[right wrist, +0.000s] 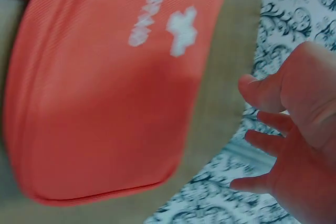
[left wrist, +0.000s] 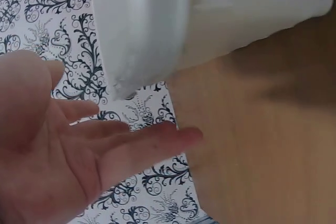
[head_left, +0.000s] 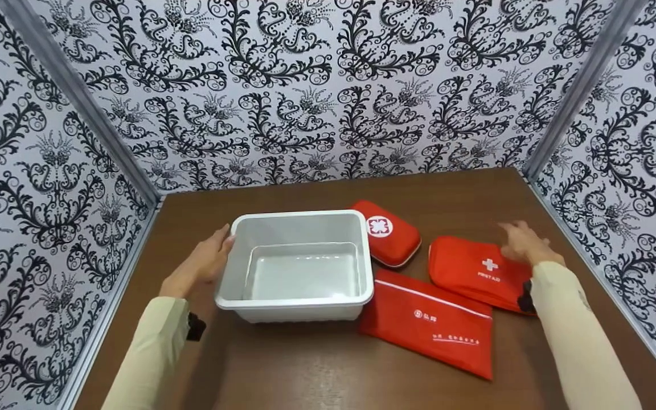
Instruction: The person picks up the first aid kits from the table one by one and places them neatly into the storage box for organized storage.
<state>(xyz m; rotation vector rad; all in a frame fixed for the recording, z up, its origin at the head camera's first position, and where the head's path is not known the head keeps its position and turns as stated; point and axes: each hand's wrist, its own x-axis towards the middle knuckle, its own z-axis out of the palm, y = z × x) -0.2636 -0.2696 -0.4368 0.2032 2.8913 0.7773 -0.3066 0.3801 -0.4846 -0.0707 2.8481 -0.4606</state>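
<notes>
A white plastic basin (head_left: 294, 314) stands on the table, nothing inside it. My left hand (head_left: 209, 257) is at the basin's left side, its fingers extended near the rim; the left wrist view shows the palm (left wrist: 47, 145) with nothing in it. Over on the right, my right hand (head_left: 526, 244) hovers by the upper right edge of a red first aid pouch (head_left: 464, 267) with a white cross. In the right wrist view its fingers (right wrist: 268, 142) are spread and hold nothing, beside the pouch (right wrist: 115, 103).
A red hard case (head_left: 392, 242) with a white round emblem lies against the basin's right side. In front of it is a flat red zip bag (head_left: 425, 327), partly under the pouch. Patterned walls (head_left: 316, 114) enclose the brown table (head_left: 305, 364) at the back and both sides.
</notes>
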